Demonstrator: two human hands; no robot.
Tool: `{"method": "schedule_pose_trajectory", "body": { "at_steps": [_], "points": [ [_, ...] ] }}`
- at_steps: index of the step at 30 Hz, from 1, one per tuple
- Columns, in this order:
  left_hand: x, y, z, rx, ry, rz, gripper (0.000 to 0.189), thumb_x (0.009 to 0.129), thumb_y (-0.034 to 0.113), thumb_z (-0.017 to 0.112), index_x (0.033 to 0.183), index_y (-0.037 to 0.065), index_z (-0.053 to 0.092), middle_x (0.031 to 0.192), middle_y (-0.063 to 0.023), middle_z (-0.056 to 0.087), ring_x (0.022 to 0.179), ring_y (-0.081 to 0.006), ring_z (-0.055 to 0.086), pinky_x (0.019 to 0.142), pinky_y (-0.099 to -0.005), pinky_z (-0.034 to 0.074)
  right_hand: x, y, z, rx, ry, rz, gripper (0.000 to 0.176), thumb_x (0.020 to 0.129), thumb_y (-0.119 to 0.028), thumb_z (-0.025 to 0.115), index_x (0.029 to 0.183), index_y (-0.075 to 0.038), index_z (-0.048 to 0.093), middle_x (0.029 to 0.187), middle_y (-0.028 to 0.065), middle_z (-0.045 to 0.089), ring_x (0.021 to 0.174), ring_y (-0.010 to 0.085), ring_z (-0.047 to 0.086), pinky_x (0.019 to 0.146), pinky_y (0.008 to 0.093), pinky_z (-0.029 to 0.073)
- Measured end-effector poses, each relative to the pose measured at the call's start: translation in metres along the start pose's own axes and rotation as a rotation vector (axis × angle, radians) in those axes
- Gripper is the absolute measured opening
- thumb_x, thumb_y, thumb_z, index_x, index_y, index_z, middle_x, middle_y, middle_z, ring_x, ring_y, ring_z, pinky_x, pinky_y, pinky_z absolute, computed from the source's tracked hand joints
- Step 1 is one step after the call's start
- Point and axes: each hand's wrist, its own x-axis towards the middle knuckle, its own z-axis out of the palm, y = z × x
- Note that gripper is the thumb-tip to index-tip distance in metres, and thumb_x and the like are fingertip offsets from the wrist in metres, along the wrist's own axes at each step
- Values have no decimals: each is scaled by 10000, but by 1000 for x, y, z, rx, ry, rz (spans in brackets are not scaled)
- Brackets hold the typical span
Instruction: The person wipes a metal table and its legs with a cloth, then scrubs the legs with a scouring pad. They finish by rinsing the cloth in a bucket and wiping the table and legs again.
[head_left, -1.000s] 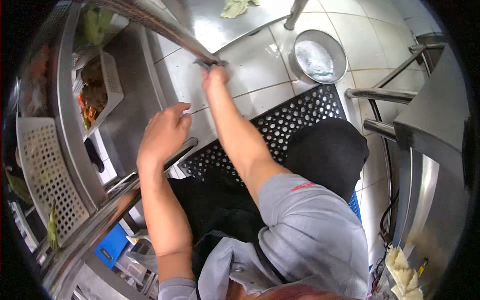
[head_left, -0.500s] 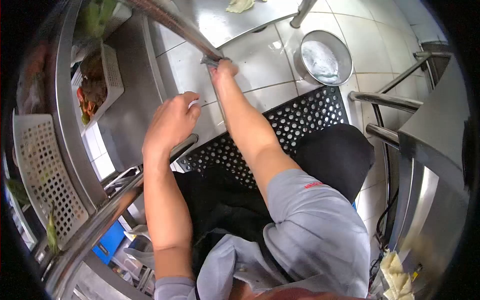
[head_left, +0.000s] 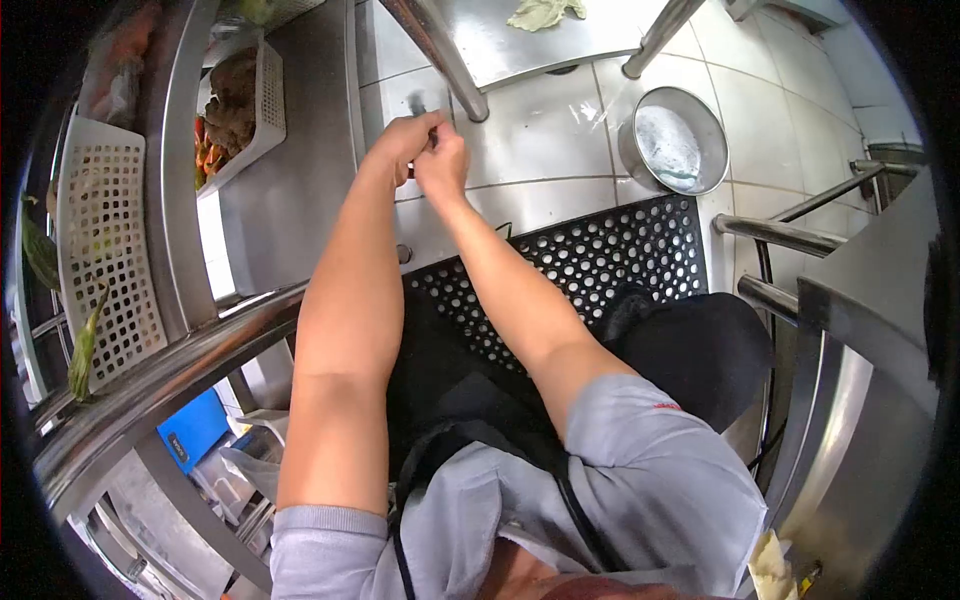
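Both hands are brought together just below the foot of the steel table leg (head_left: 440, 55), low over the floor tiles (head_left: 540, 125). The left hand (head_left: 403, 140) is closed, fingers curled around a small grey piece (head_left: 415, 104) that sticks out above the knuckles; what it is cannot be told. The right hand (head_left: 443, 165) is closed too and pressed against the left. Whether it shares the grip is hidden. The two-handed hold is judged to be for working something small close to the leg's base. The leg is a round polished tube set at a slant, with a smooth steel shelf (head_left: 480, 40) behind it carrying a limp green leaf scrap (head_left: 545, 12). Right of the leg, a round steel bowl (head_left: 673, 140) sits on the glossy white tiles, its inside dull and wet-looking. Below the leg, toward the person, a black rubber mat (head_left: 600, 260) with round holes is laid, likely for grip and drainage. Left of the leg, a white slotted plastic basket (head_left: 268, 95) holds chopped red and green vegetables on a steel shelf, kept off the floor. Further left lies a flat perforated white tray (head_left: 100, 250).
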Motion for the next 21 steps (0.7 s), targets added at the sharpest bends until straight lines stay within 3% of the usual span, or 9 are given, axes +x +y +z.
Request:
{"method": "schedule_pose_trajectory", "body": {
  "at_steps": [1, 4, 5, 6, 8, 9, 12, 16, 21],
  "points": [
    [19, -7, -4, -39, 16, 22, 319, 922, 286, 564, 1096, 25, 621, 986, -121, 656, 866, -244, 604, 741, -423, 476, -3, -16, -3, 79, -98, 43, 219, 839, -111, 583, 967, 50, 659, 795, 177, 694, 765, 233, 664, 737, 350, 511],
    [12, -2, -8, -133, 156, 18, 227, 941, 172, 541, 1071, -7, 587, 918, -134, 648, 783, -241, 637, 645, -405, 543, 9, 19, 15, 349, -39, 41, 225, 834, -99, 581, 974, 46, 679, 756, 121, 695, 741, 191, 646, 729, 318, 508],
    [15, -7, -14, -215, 138, 13, 243, 940, 159, 529, 1080, -33, 581, 929, -142, 642, 761, -250, 643, 607, -420, 556, 12, 26, 4, 207, -37, 98, 250, 869, -139, 603, 1049, 17, 679, 851, 85, 704, 813, 188, 648, 743, 324, 505],
    [12, -6, -16, -297, 120, 7, 259, 940, 145, 517, 1089, -58, 574, 940, -151, 636, 738, -259, 650, 569, -435, 569, 14, 25, 3, 286, -59, 270, 268, 877, -155, 614, 1088, 4, 658, 903, 89, 698, 848, 195, 644, 749, 339, 507],
    [8, -2, -15, -279, 95, -37, 229, 929, 111, 520, 1078, -52, 579, 947, -148, 641, 784, -262, 658, 627, -447, 585, 20, 24, 1, 443, -96, 616, 319, 894, -187, 637, 1166, -22, 617, 1006, 96, 686, 918, 210, 638, 759, 369, 509],
    [-4, 6, -12, -252, 73, -23, 245, 916, 120, 541, 1087, -50, 585, 965, -150, 645, 807, -265, 661, 654, -444, 583, 28, 10, -26, 783, -554, 869, 385, 902, -184, 651, 1246, -59, 530, 1121, 100, 639, 1003, 249, 625, 793, 430, 529],
    [24, -12, -21, 1, 207, 98, 355, 861, 178, 607, 1147, -33, 602, 1044, -168, 658, 894, -274, 666, 764, -425, 562, 18, 14, -19, 1002, -504, 765, 354, 901, -131, 630, 1226, -67, 506, 1115, 111, 629, 990, 287, 636, 813, 477, 556],
    [6, 7, -25, 524, 558, 274, 513, 785, 280, 668, 1219, 9, 625, 1128, -190, 666, 1027, -274, 649, 898, -372, 499, 20, 61, -5, 920, -323, 978, 278, 915, -37, 519, 1193, -37, 514, 1102, 145, 629, 980, 315, 639, 801, 515, 575],
    [-80, 51, -9, 296, 400, 445, 441, 833, 269, 665, 1166, -19, 650, 1099, -155, 682, 1020, -227, 633, 906, -328, 466, 67, 98, 8, 1020, 149, 1007, 268, 916, 9, 434, 1173, -1, 508, 1043, 179, 592, 855, 329, 631, 692, 438, 602]
  ]
}}
